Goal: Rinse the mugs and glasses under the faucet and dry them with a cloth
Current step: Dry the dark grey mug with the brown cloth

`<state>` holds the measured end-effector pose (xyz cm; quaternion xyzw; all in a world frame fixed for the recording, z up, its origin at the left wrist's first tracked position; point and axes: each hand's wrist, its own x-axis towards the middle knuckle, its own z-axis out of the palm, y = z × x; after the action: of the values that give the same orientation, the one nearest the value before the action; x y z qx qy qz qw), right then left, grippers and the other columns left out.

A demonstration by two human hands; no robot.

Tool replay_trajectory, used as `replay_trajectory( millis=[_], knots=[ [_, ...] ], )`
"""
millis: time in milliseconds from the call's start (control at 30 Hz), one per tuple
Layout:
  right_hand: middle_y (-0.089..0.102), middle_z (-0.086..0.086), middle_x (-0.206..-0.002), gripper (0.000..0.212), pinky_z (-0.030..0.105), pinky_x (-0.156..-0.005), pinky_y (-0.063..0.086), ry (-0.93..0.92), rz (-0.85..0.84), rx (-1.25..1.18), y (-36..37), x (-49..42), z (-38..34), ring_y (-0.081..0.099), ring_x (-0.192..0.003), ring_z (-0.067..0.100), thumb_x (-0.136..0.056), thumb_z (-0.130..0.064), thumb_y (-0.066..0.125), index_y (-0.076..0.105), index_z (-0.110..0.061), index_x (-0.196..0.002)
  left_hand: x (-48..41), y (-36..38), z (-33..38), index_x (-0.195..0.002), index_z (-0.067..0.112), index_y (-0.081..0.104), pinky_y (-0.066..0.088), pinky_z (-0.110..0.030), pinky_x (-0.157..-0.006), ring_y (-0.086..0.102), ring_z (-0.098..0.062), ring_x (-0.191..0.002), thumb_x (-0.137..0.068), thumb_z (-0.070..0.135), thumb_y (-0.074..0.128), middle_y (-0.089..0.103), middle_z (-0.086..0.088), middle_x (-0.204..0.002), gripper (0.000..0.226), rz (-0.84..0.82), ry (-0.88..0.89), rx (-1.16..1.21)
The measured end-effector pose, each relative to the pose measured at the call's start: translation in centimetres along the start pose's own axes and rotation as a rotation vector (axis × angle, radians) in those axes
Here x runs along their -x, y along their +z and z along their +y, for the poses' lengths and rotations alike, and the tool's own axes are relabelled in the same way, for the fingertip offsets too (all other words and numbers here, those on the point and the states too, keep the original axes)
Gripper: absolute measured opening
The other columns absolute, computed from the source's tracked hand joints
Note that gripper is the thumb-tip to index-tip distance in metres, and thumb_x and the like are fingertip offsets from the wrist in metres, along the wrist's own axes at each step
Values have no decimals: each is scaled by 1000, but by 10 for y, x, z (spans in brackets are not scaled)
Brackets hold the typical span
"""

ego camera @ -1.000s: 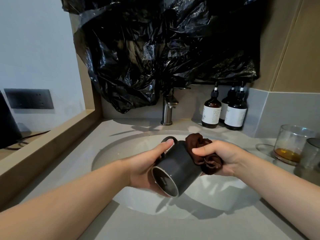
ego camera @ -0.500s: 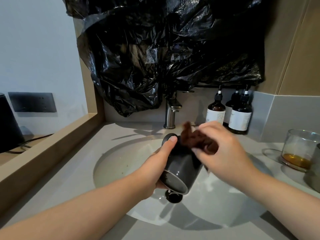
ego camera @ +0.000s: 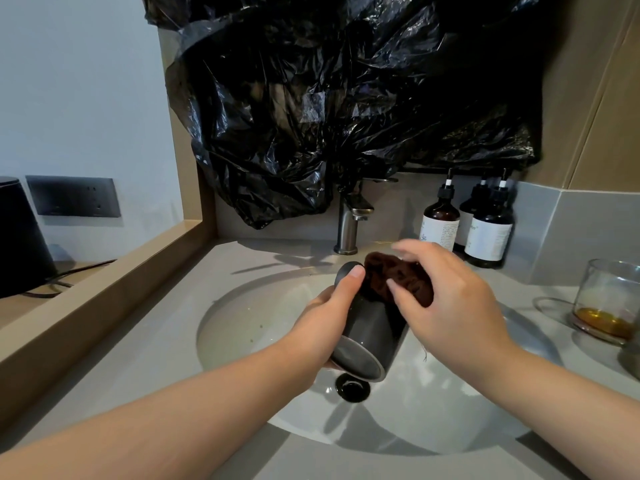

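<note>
left grip (ego camera: 325, 317): the left hand curls round a dark mug (ego camera: 372, 336), with the thumb tip up on the edge of its base.
mug: held in the left grip, tilted, with its mouth down and toward the person and its base toward the faucet (ego camera: 349, 220). It hangs over the sink (ego camera: 242, 323).
right grip (ego camera: 450, 306): the fingers are bent over a bunched brown cloth (ego camera: 398, 278) and pinch it against the mug's upper side.
cloth: between the right grip and the mug, near the mug's base, just beside the left grip's thumb.
drain (ego camera: 352, 388): just below the mug's mouth, beneath both grips.
faucet: upright, beyond both grips.
bottles (ego camera: 440, 223): dark pump bottles beyond the right grip, on the bench (ego camera: 173, 358).
glass (ego camera: 606, 303): well to the right of the right grip, on the bench, with amber liquid at its bottom.
black plastic (ego camera: 329, 116): hangs above the faucet, high beyond both grips.
</note>
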<state>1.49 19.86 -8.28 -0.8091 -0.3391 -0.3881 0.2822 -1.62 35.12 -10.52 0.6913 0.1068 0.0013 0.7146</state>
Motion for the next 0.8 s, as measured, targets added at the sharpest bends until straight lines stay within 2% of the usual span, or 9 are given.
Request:
replay_trajectory(
  millis=[67,133,267,333,467,533,633,667,800],
  knots=[
    [60,-7,-92,28,30,-64,50,-46,-16,52,0,-1,0,55,-87,14,-82,-21,61,65,-22,-110,-1,0,0,-107,34,62,56,-41,-87,70,-20,-90,-76,73,49,72,2,-100,52,11,7,-14],
    [57,-5,-87,25,33,-56,51,-100,-64,79,-2,0,-1,55,-81,16,-84,-30,57,71,-22,-103,-1,0,0,-105,34,61,55,-41,-87,70,-19,-89,-77,72,49,72,2,-97,49,14,27,-10],
    [53,-5,-82,38,37,-52,50,-174,-175,58,-3,9,-6,54,-76,16,-83,-45,51,73,-19,-100,-2,-3,0,-107,34,63,54,-44,-89,70,-21,-93,-76,74,50,73,0,-98,53,50,26,15],
    [54,-5,-81,35,37,-54,51,-165,-159,44,0,9,-8,56,-76,17,-84,-42,54,74,-19,-99,-4,-4,-1,-109,34,63,53,-45,-91,69,-22,-96,-77,74,49,73,0,-101,54,65,25,26],
    [58,-4,-84,18,31,-63,49,-1,-65,25,6,-4,0,57,-80,18,-82,-23,68,74,-18,-98,-6,-5,0,-108,33,62,54,-44,-91,68,-24,-95,-77,74,48,72,-1,-102,53,96,-2,31],
    [57,-4,-83,22,34,-61,50,-44,-106,51,5,-1,-2,57,-79,19,-82,-24,63,72,-17,-100,-7,-5,-1,-106,32,62,53,-44,-92,69,-23,-94,-73,76,50,73,-1,-100,56,94,12,16],
    [55,-6,-83,30,37,-59,52,-140,-201,2,1,6,-8,57,-79,17,-79,-25,59,71,-16,-104,-6,-4,0,-107,34,64,52,-45,-93,69,-22,-96,-51,86,50,73,1,-101,77,95,38,-18],
    [54,-6,-84,30,36,-59,52,-146,-207,-7,1,6,-7,56,-79,17,-79,-25,58,71,-16,-105,-5,-4,0,-106,35,64,52,-45,-93,68,-22,-96,-51,86,50,73,2,-101,77,97,43,-20],
    [49,-7,-90,29,23,-63,40,-83,-184,32,3,-8,-3,50,-83,14,-82,-24,60,71,-16,-107,-2,-2,1,-94,36,62,52,-42,-93,69,-18,-92,-75,72,53,73,5,-94,41,104,80,-30]
  ],
)
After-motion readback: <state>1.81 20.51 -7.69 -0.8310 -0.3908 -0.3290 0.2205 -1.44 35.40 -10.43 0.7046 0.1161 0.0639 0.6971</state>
